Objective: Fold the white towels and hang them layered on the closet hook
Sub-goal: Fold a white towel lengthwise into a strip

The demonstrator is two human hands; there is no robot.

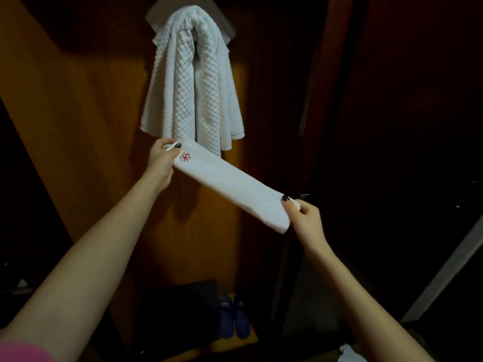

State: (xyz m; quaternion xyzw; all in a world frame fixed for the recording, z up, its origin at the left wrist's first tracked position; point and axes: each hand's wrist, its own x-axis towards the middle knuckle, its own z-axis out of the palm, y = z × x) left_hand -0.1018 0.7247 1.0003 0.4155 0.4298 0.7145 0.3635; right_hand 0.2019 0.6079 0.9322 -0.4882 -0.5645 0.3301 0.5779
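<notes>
A quilted white towel (192, 82) hangs draped over the closet hook at the top, and the hook itself is hidden under it. Just below it I hold a smooth white towel (230, 185) folded into a long narrow strip, stretched slanting from upper left to lower right. It carries a small red emblem near its left end. My left hand (160, 163) pinches that left end, thumb on top. The right end is pinched by my right hand (304, 218).
The orange-brown wooden closet back panel (78, 126) stands behind the towels. A dark red door edge (324, 100) runs down the right. A pair of blue slippers (234, 317) and a dark object sit on the closet floor below. Something white (349, 355) lies at the bottom right.
</notes>
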